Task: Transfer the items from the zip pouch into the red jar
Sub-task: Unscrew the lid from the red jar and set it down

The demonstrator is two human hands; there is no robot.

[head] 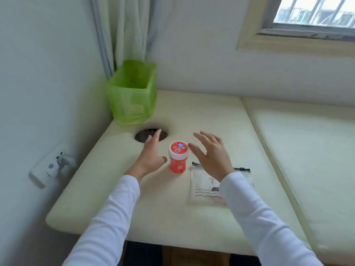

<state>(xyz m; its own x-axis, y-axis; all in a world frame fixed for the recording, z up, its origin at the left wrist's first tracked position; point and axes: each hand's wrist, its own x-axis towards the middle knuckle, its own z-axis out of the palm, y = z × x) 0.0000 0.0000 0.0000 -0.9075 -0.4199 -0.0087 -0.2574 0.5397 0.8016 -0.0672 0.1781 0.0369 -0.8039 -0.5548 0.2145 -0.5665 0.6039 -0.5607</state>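
Observation:
A red jar [177, 166] with a white lid and a red-and-blue label stands upright on the cream padded table [134, 208]. My left hand [150, 154] hovers just left of it, fingers spread and empty. On the jar's right, my right hand [211, 152] is also spread and holds nothing. A clear zip pouch [204, 187] with a black slider and a cartoon print lies flat to the right of the jar, partly under my right wrist and sleeve. What the pouch holds cannot be made out.
A bin lined with a green bag [132, 93] stands at the table's back left corner. A round hole [150, 134] opens in the table behind the jar. A wall socket with a plug [51, 166] sits left. A second cushion [307, 150] adjoins on the right.

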